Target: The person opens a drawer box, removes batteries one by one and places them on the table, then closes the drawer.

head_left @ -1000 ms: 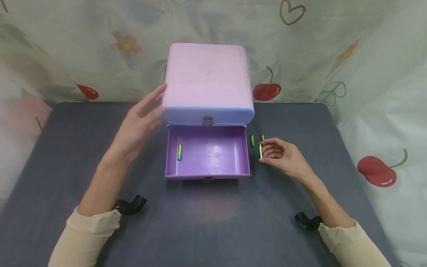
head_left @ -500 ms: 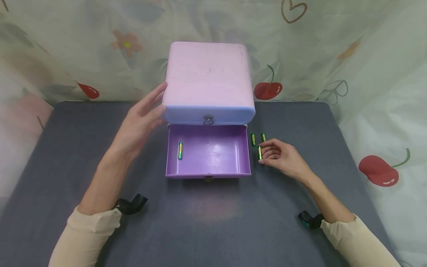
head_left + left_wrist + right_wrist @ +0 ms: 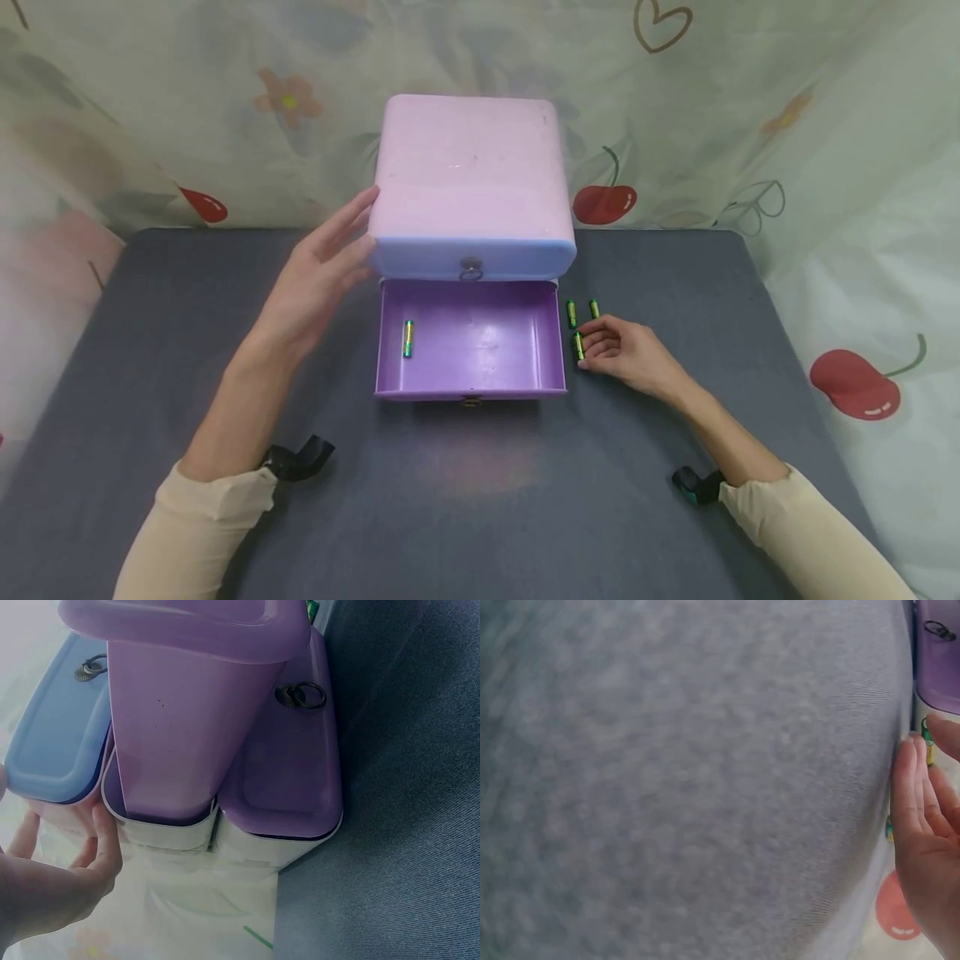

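Observation:
A small drawer cabinet (image 3: 472, 175) with a pink top stands at the table's far edge. Its purple drawer (image 3: 510, 342) is pulled out and has one green-and-yellow battery (image 3: 408, 339) lying at its left. My left hand (image 3: 318, 271) touches the cabinet's left side, fingers extended. Just right of the open drawer, my right hand (image 3: 626, 354) pinches a battery (image 3: 579, 346) between thumb and fingers, close to the tabletop. Two more batteries, one nearer the cabinet (image 3: 572, 314) and one farther right (image 3: 594, 309), stand or lie just beyond that hand.
Above the open drawer is a blue drawer (image 3: 64, 724) with a ring pull, shut; below it is another purple drawer (image 3: 285, 765), also shut. A dark grey tabletop (image 3: 465, 500) stretches in front. A printed curtain (image 3: 285, 167) hangs behind the table.
My right hand has shifted slightly left and toward me with the pinched battery, nearer the open drawer's side. The left hand keeps its place on the cabinet.

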The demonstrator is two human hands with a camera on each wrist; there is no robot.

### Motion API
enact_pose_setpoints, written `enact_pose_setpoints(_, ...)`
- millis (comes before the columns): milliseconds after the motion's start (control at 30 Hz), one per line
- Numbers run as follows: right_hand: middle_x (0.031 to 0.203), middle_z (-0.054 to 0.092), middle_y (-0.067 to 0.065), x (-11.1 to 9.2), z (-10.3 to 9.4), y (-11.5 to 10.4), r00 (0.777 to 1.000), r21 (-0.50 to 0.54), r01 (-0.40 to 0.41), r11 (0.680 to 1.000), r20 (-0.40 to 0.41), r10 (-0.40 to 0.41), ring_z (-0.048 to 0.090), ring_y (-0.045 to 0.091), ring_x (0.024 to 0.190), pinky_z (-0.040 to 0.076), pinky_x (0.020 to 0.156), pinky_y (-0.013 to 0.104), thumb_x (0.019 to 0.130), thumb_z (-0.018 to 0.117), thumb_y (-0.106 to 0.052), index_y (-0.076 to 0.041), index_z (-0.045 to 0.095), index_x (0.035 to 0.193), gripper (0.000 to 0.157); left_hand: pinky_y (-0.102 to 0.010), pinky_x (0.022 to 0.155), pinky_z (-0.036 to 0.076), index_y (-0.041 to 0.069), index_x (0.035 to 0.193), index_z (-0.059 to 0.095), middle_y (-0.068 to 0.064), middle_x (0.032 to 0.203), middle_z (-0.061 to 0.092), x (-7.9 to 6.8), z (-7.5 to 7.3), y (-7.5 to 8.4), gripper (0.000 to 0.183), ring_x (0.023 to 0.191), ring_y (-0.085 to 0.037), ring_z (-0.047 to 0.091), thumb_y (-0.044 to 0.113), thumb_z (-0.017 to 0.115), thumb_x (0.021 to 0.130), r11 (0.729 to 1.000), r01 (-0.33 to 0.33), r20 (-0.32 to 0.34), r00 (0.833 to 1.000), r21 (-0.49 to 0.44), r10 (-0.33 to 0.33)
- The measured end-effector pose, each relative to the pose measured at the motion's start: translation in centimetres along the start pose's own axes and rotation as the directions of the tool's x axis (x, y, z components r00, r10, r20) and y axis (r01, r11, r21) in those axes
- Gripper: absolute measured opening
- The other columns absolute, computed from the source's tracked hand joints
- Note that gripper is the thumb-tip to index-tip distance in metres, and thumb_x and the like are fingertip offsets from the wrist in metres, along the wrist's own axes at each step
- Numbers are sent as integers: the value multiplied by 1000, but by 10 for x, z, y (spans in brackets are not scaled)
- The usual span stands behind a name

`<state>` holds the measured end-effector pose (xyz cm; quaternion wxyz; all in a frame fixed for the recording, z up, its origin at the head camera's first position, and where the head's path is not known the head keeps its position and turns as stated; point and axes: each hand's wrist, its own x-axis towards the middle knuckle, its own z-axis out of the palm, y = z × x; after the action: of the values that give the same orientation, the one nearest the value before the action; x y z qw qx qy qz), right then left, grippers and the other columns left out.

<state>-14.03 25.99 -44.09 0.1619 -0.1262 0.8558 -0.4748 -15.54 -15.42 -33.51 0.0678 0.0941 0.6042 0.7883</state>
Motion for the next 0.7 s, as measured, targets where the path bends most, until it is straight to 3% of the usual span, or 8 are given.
enact_pose_setpoints(233,86,70,3,2,1,2,998,-160,25,987,-56,-34,68,14,75,51,67,21,84,82,-15,-3,65,119,41,-29,95,47,18,150,45,-9,156,36,0,0,1,54,127,-22,51,12,61,99,1000,-6,-3,1000,4,6)
enact_pose_setpoints(700,81,68,2,5,5,5,999,-172,17,985,-26,-22,64,14,67,48,61,23,83,82,-16,-4,64,121,43,-30,95,47,17,150,45,-11,157,35,-4,0,3,54,126,-22,51,12,61,99,1000,-5,0,1000,-2,5)
